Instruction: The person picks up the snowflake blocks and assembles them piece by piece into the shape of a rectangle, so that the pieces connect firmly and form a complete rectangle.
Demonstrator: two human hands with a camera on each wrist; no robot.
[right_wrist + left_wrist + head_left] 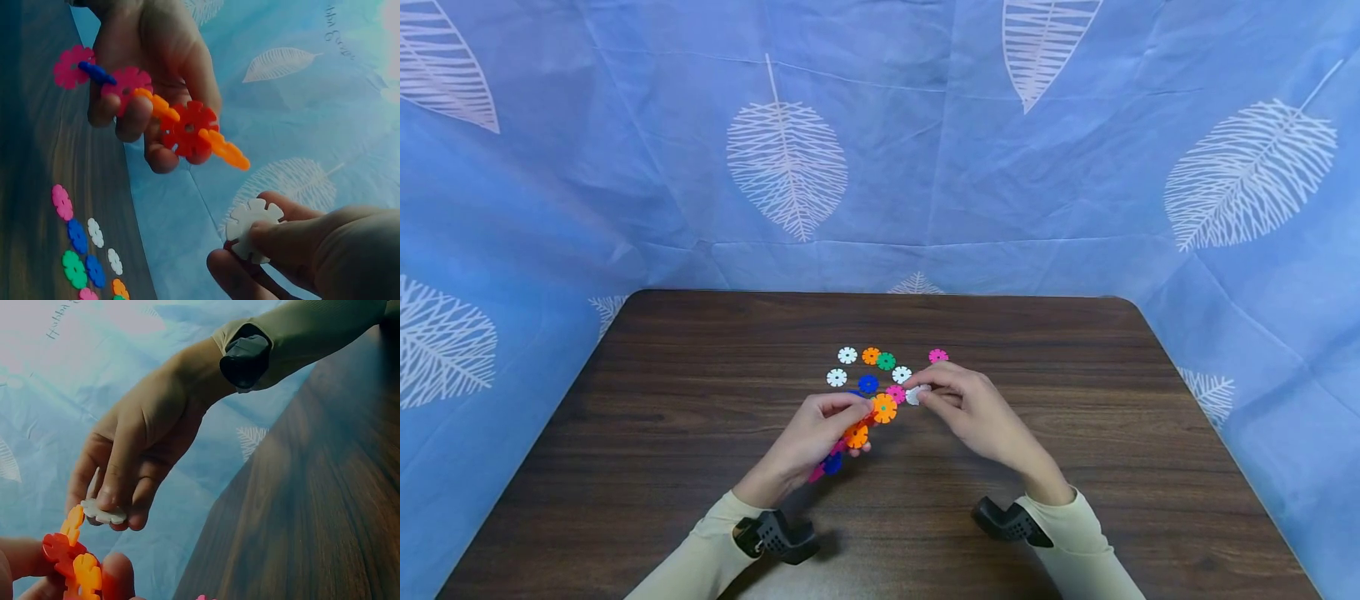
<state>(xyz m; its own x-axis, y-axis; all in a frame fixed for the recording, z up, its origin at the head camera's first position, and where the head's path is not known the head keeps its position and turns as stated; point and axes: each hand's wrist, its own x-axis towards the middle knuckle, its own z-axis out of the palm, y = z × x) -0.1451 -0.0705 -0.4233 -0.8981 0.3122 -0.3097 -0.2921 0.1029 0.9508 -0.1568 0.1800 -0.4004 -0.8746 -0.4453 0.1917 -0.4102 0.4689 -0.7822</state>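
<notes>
My left hand grips a chain of interlocking notched plastic discs. In the right wrist view its links are a pink disc, a blue one, another pink, an orange, a red disc and an end orange disc. Between thumb and fingers, my right hand pinches a white notched disc. This white disc is close to the chain's free orange end, overlapping its edge in the left wrist view. Part of the chain is hidden behind the left fingers.
Loose notched discs lie on the dark wooden table beyond my hands, among them a green disc, a blue disc, a white disc and a pink disc. A blue leaf-print cloth hangs behind the table.
</notes>
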